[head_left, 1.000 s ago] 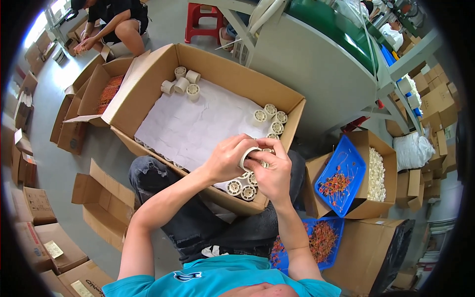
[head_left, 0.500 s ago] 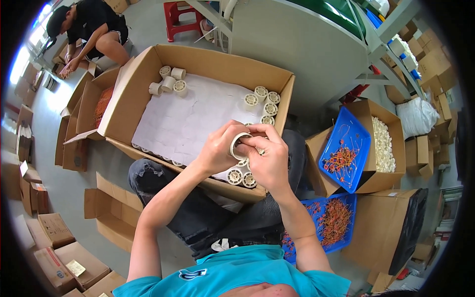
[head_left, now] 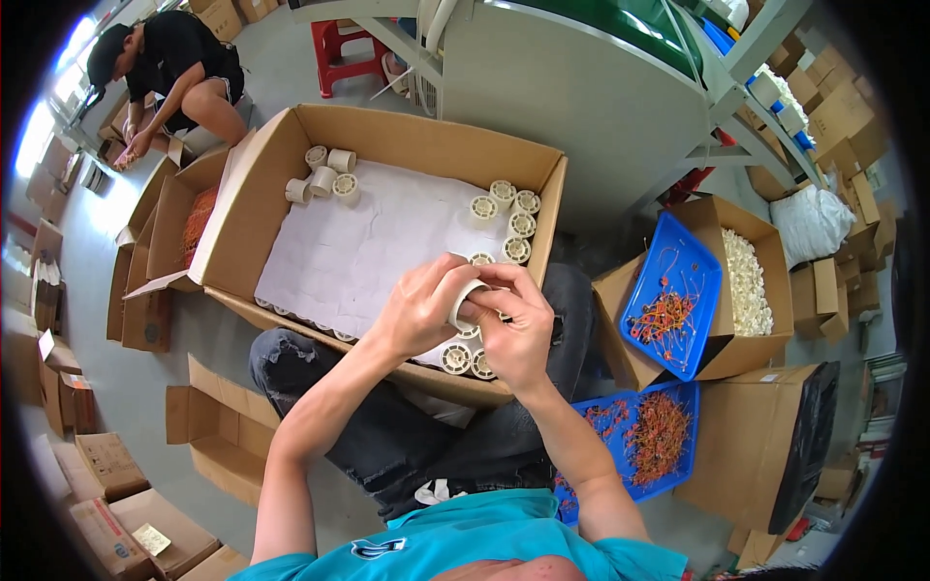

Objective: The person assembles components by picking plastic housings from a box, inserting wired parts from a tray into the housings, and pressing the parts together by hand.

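Over the near right part of a cardboard box, my left hand is closed around a white plastic cylinder with an open end facing right. The fingers of my right hand are closed at that end, the thumb reaching into the opening. Whatever sits inside the cylinder is hidden by my fingers. White paper lines the box. Similar cylinders with slotted round ends stand on it along the right side, such as one near my right hand, and a small group occupies the far left corner.
On my right, a blue tray of orange-red wired parts leans on a carton of small white pieces. Another blue tray lies below. A grey machine panel stands beyond the box. A person crouches at far left.
The cylinder has turned so that less of its opening shows, and the right thumb stays at it. My hands have shifted slightly left in the view, as the whole scene has moved a little.
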`<move>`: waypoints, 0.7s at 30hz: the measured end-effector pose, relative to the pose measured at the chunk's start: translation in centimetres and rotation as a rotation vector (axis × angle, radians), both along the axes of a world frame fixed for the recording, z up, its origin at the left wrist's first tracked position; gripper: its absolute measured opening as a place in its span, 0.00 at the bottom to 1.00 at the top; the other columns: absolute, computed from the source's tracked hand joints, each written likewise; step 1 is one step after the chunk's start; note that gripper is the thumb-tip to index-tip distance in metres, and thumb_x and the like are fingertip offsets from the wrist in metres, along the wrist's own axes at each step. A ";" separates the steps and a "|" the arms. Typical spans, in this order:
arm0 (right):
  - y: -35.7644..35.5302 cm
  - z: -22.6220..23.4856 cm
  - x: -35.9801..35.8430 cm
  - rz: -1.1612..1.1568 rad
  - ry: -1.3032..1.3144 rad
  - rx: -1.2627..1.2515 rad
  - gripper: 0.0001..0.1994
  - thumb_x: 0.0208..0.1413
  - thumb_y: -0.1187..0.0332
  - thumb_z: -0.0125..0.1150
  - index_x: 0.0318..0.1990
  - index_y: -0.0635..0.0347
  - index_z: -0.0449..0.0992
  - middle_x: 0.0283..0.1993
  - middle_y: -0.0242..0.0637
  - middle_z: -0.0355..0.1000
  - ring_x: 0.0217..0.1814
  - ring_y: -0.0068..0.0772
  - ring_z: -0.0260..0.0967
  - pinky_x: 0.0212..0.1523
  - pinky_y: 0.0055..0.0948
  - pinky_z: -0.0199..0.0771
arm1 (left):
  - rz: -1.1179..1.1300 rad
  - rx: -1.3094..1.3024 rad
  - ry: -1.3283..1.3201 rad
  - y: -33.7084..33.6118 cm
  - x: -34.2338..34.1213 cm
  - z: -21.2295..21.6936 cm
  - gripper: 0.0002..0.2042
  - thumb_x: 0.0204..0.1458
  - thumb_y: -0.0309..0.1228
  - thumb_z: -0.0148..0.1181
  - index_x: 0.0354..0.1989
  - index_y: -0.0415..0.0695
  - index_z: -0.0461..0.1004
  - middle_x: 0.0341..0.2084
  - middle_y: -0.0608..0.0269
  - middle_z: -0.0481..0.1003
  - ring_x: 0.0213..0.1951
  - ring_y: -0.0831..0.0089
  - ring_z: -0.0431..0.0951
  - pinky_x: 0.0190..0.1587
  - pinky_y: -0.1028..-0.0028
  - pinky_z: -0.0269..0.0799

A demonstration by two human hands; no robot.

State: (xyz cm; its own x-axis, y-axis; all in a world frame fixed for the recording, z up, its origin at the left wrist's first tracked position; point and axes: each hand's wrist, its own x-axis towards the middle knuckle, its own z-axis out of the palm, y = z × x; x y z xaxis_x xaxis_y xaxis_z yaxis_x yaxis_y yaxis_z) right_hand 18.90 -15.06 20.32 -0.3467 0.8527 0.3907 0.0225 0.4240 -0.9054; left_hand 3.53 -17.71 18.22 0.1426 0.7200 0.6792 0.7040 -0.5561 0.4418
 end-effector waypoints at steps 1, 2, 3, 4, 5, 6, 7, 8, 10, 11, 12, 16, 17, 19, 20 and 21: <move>0.1 0.0 0.0 0.003 -0.013 0.045 0.08 0.44 0.84 0.67 0.34 0.67 0.83 0.44 0.38 0.73 0.42 0.32 0.75 0.42 0.29 0.77 | -0.002 0.003 0.000 0.0 0.1 0.0 0.29 0.27 0.18 0.67 0.45 0.38 0.69 0.38 0.53 0.73 0.35 0.54 0.77 0.34 0.63 0.75; 0.2 0.0 0.0 0.015 -0.008 0.048 0.08 0.44 0.84 0.67 0.34 0.68 0.82 0.44 0.39 0.74 0.41 0.33 0.75 0.42 0.29 0.77 | 0.025 -0.017 -0.018 -0.1 0.3 0.1 0.29 0.27 0.18 0.67 0.45 0.38 0.69 0.37 0.53 0.73 0.35 0.53 0.77 0.34 0.63 0.75; 0.3 0.1 -0.2 0.014 -0.008 0.046 0.08 0.44 0.84 0.67 0.34 0.68 0.82 0.44 0.39 0.74 0.41 0.33 0.75 0.42 0.29 0.77 | 0.051 -0.038 -0.035 -0.1 0.4 0.1 0.29 0.27 0.18 0.67 0.46 0.38 0.69 0.37 0.53 0.73 0.35 0.53 0.78 0.34 0.63 0.75; 0.3 0.1 -0.4 0.021 0.012 0.000 0.07 0.44 0.83 0.67 0.33 0.68 0.82 0.44 0.39 0.74 0.42 0.33 0.75 0.43 0.29 0.77 | 0.050 -0.040 -0.034 -0.2 0.5 0.0 0.29 0.27 0.18 0.67 0.46 0.38 0.69 0.37 0.53 0.73 0.35 0.53 0.78 0.34 0.63 0.75; 0.3 0.2 -0.5 0.027 0.032 -0.045 0.07 0.44 0.83 0.68 0.33 0.68 0.82 0.44 0.39 0.74 0.42 0.33 0.75 0.43 0.29 0.77 | 0.085 -0.023 -0.042 -0.1 0.5 -0.1 0.29 0.27 0.18 0.67 0.46 0.39 0.70 0.37 0.54 0.73 0.35 0.53 0.78 0.34 0.63 0.76; 0.4 0.2 -0.5 0.026 0.034 -0.046 0.07 0.44 0.83 0.68 0.33 0.68 0.82 0.44 0.39 0.74 0.42 0.33 0.75 0.43 0.29 0.77 | 0.119 -0.006 -0.049 -0.1 0.6 -0.1 0.29 0.28 0.18 0.67 0.47 0.39 0.70 0.37 0.54 0.74 0.35 0.53 0.78 0.33 0.62 0.76; 0.6 0.1 -0.5 0.036 0.039 -0.070 0.07 0.44 0.82 0.68 0.33 0.67 0.83 0.44 0.39 0.74 0.42 0.33 0.75 0.43 0.29 0.76 | 0.118 -0.007 -0.047 0.0 0.6 -0.2 0.29 0.28 0.18 0.67 0.47 0.39 0.70 0.37 0.54 0.74 0.35 0.53 0.78 0.33 0.62 0.76; 0.7 0.0 -0.5 0.046 0.045 -0.095 0.07 0.44 0.81 0.68 0.33 0.67 0.83 0.44 0.39 0.74 0.42 0.33 0.75 0.44 0.29 0.76 | 0.120 -0.004 -0.050 0.0 0.6 -0.3 0.28 0.29 0.18 0.67 0.46 0.40 0.70 0.36 0.54 0.74 0.35 0.54 0.78 0.33 0.62 0.76; 1.1 0.0 -0.1 0.061 -0.038 -0.096 0.07 0.44 0.80 0.69 0.34 0.65 0.84 0.44 0.39 0.73 0.42 0.33 0.75 0.44 0.30 0.76 | 0.121 -0.003 -0.051 0.3 0.5 -0.6 0.27 0.30 0.19 0.68 0.45 0.41 0.70 0.36 0.55 0.74 0.34 0.54 0.79 0.33 0.62 0.76; 1.3 0.0 0.3 0.075 -0.126 -0.098 0.07 0.44 0.80 0.69 0.34 0.64 0.84 0.44 0.40 0.73 0.42 0.33 0.75 0.44 0.30 0.76 | 0.052 -0.088 -0.087 0.4 0.1 -0.8 0.26 0.31 0.20 0.69 0.44 0.42 0.71 0.36 0.56 0.75 0.34 0.53 0.79 0.33 0.62 0.76; 1.6 -0.2 0.6 0.115 -0.184 -0.126 0.09 0.43 0.78 0.69 0.34 0.60 0.85 0.46 0.41 0.73 0.45 0.37 0.74 0.44 0.32 0.76 | -0.017 -0.172 -0.124 0.5 0.0 -0.8 0.24 0.32 0.20 0.69 0.43 0.42 0.71 0.35 0.57 0.75 0.34 0.53 0.79 0.33 0.62 0.76; 2.1 0.3 1.3 0.081 -0.364 0.250 0.09 0.41 0.78 0.66 0.32 0.57 0.85 0.49 0.42 0.73 0.49 0.43 0.72 0.45 0.34 0.76 | -0.028 -0.291 -0.143 0.1 0.2 -0.4 0.19 0.38 0.22 0.72 0.39 0.42 0.72 0.33 0.57 0.76 0.31 0.57 0.80 0.32 0.66 0.77; 2.2 0.3 1.4 0.082 -0.365 0.253 0.09 0.41 0.78 0.66 0.32 0.57 0.85 0.49 0.42 0.73 0.49 0.43 0.72 0.45 0.34 0.76 | -0.037 -0.306 -0.138 0.1 0.2 -0.4 0.19 0.38 0.23 0.72 0.39 0.42 0.72 0.33 0.57 0.76 0.31 0.57 0.80 0.32 0.66 0.77; 2.3 0.3 1.3 0.117 -0.364 0.269 0.08 0.41 0.79 0.67 0.32 0.59 0.84 0.49 0.43 0.73 0.48 0.41 0.73 0.44 0.34 0.76 | -0.044 -0.318 -0.133 0.2 0.3 -0.5 0.19 0.38 0.23 0.72 0.40 0.43 0.72 0.33 0.57 0.77 0.31 0.57 0.80 0.32 0.66 0.77; 2.3 0.0 1.2 0.117 -0.364 0.271 0.08 0.41 0.79 0.67 0.32 0.59 0.84 0.49 0.43 0.73 0.48 0.41 0.73 0.44 0.34 0.76 | -0.015 -0.256 -0.136 0.3 0.5 -0.6 0.19 0.38 0.22 0.72 0.40 0.42 0.72 0.33 0.57 0.77 0.32 0.57 0.80 0.32 0.66 0.77; 2.4 -0.5 1.1 0.127 -0.258 0.124 0.08 0.41 0.79 0.67 0.32 0.61 0.84 0.48 0.42 0.73 0.47 0.40 0.74 0.44 0.32 0.76 | 0.015 -0.194 -0.139 0.4 0.6 -0.6 0.20 0.38 0.22 0.71 0.41 0.42 0.72 0.34 0.57 0.77 0.32 0.56 0.81 0.32 0.66 0.76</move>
State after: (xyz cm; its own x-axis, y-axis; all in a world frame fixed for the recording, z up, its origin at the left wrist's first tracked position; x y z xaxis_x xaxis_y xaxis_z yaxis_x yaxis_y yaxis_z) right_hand 19.99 -12.71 19.83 -0.5486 0.7476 0.3743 0.1844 0.5448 -0.8180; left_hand 4.12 -17.36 17.61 0.0462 0.8403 0.5401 0.6365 -0.4415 0.6324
